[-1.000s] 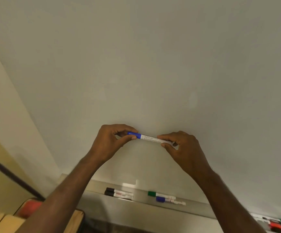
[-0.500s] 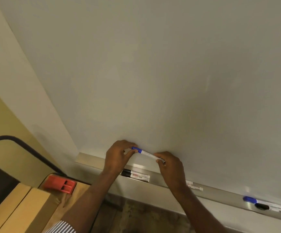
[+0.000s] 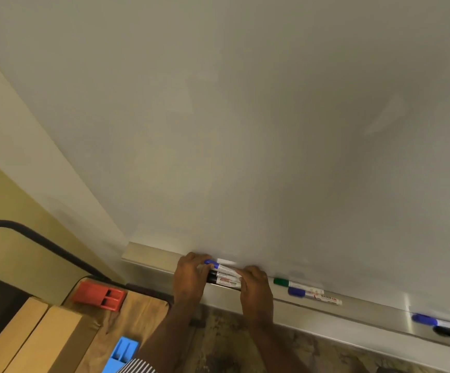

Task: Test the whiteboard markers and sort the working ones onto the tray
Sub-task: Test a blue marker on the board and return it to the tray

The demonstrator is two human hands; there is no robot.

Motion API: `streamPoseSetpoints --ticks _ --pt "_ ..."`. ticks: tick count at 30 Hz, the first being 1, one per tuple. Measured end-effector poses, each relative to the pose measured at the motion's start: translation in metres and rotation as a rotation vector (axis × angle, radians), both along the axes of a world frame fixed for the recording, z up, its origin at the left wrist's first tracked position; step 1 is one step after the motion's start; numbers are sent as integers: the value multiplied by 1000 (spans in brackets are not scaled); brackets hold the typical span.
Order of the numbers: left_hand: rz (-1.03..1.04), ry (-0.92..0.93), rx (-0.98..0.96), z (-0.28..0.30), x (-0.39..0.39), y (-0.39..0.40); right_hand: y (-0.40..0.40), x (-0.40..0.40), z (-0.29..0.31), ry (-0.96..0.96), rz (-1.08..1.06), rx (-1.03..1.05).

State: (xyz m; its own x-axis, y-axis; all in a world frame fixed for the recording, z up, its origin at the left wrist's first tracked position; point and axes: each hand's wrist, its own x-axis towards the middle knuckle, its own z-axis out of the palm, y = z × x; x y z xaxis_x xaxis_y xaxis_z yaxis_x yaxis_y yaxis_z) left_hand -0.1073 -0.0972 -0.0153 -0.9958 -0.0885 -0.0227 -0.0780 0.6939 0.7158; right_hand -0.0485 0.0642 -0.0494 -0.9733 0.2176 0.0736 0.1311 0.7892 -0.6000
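Observation:
A blue-capped whiteboard marker (image 3: 222,267) is held level just above the metal tray (image 3: 148,258) under the whiteboard (image 3: 245,117). My left hand (image 3: 190,275) pinches its capped end and my right hand (image 3: 254,285) pinches its other end. Two black-capped markers (image 3: 225,280) lie on the tray right beneath it, between my hands. Further right on the tray lie a green-capped marker (image 3: 296,284) and another blue-capped marker (image 3: 314,295).
At the tray's far right lie one more blue marker (image 3: 428,320) and a black one (image 3: 447,332). A red eraser (image 3: 98,296) and a blue eraser (image 3: 120,354) sit on a wooden desk (image 3: 41,337) at lower left. A dark chair frame (image 3: 30,238) curves along the left wall.
Both hands have come down from chest height in front of the board to the tray, carrying the blue-capped marker with them. The view has tilted down and shifted left.

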Motion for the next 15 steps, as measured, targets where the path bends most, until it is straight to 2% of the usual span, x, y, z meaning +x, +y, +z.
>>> streamPoseSetpoints --ticks 5,15 --pt "-1 -7 -57 -15 -3 -2 2 -5 -18 -19 -19 3" --pt "68 12 -44 -30 -3 -5 -5 5 -22 13 -1 27"
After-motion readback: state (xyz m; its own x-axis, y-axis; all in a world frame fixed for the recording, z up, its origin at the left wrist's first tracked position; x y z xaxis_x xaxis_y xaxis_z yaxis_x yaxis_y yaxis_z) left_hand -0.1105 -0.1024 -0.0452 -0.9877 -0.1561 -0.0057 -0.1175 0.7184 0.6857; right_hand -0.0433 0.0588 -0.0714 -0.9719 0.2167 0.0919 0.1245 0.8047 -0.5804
